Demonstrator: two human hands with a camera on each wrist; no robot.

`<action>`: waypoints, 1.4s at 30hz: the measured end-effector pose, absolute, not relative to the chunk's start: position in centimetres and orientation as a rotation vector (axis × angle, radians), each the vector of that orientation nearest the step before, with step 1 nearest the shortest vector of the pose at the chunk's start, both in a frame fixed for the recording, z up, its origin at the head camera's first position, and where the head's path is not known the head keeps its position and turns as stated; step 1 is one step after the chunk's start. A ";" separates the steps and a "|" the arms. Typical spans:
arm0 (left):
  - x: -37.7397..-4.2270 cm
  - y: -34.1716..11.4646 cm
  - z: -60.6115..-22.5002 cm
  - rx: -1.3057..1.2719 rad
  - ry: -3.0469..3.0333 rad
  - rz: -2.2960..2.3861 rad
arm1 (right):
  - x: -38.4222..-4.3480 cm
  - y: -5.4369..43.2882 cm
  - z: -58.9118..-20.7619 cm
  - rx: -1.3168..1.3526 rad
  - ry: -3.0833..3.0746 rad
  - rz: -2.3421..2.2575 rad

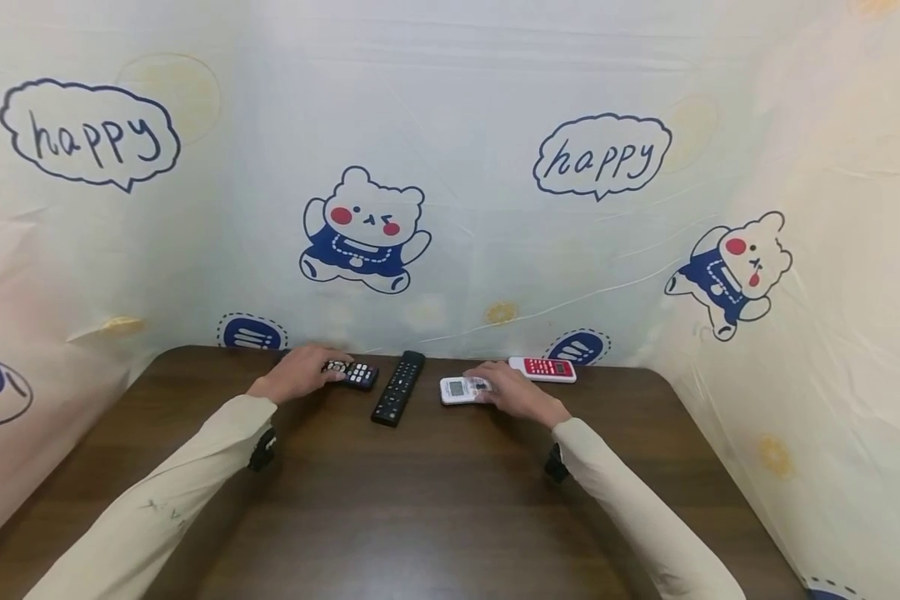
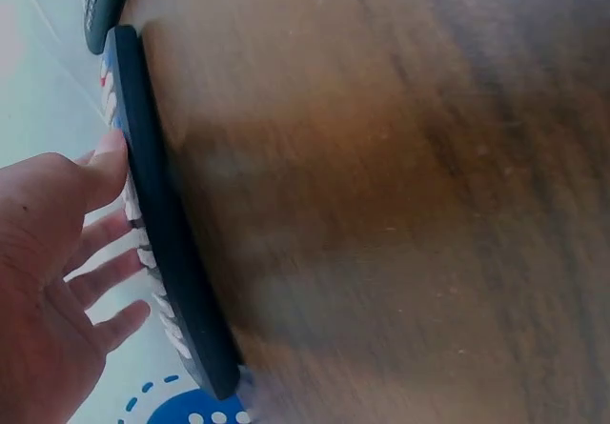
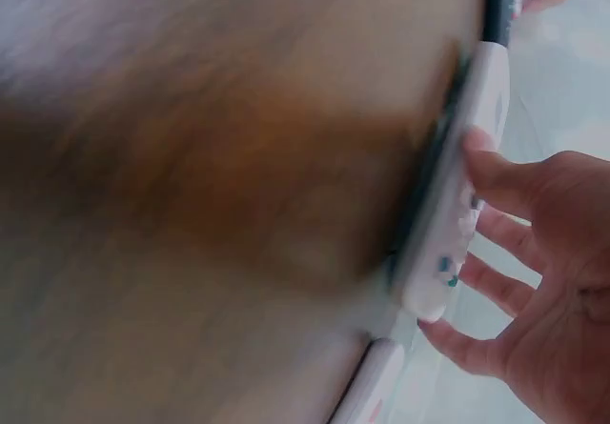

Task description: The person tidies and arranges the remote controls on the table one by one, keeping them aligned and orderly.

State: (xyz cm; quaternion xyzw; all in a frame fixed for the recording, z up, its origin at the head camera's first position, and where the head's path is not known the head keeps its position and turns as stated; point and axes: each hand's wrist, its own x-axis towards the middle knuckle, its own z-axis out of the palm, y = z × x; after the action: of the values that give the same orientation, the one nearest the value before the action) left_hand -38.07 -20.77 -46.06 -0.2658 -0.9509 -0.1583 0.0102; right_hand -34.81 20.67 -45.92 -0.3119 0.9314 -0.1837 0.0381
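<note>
My left hand [image 1: 297, 375] holds a black remote control [image 1: 362, 377] with pale buttons near the table's back edge. In the left wrist view its thumb presses the near side of this remote [image 2: 181, 243], fingers spread across the button side. My right hand [image 1: 516, 393] grips a white remote control [image 1: 456, 390] with a small grey screen. Seen from the right wrist, the thumb lies on the near side of the white remote [image 3: 443, 205] and the fingers reach behind it; a shadow runs beneath. Between both hands lies a long black remote control [image 1: 397, 390].
A white remote control with a red face [image 1: 553, 369] lies behind the right hand, by the back edge. All rest on a dark brown wooden table [image 1: 420, 517]. A pale curtain [image 1: 465, 250] printed with bears and "happy" bubbles surrounds the table's back and sides.
</note>
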 end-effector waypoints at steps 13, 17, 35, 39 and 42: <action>-38.8 -21.2 -45.4 -0.792 -3.064 -0.504 | -35.0 19.8 -45.0 -0.790 2.877 -0.542; -39.1 -21.4 -44.7 -0.807 -3.125 -0.523 | -35.1 19.9 -45.0 -0.799 2.860 -0.566; -39.5 -23.9 -44.2 -0.625 -3.327 -0.841 | -35.8 19.2 -44.4 -0.733 2.852 -0.703; -39.4 -23.8 -44.0 -0.490 -3.390 -0.937 | -35.8 19.6 -44.4 -0.662 2.839 -0.740; -39.5 -23.4 -43.7 -0.420 -3.408 -1.000 | -35.7 20.3 -44.3 -0.587 2.820 -0.774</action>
State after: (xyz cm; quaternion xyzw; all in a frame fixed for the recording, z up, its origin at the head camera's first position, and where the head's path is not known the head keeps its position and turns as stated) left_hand -39.54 -23.41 -43.75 -0.1146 -0.9305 -0.2730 -0.2158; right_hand -35.67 20.33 -44.30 -0.1963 0.9425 -0.2587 0.0793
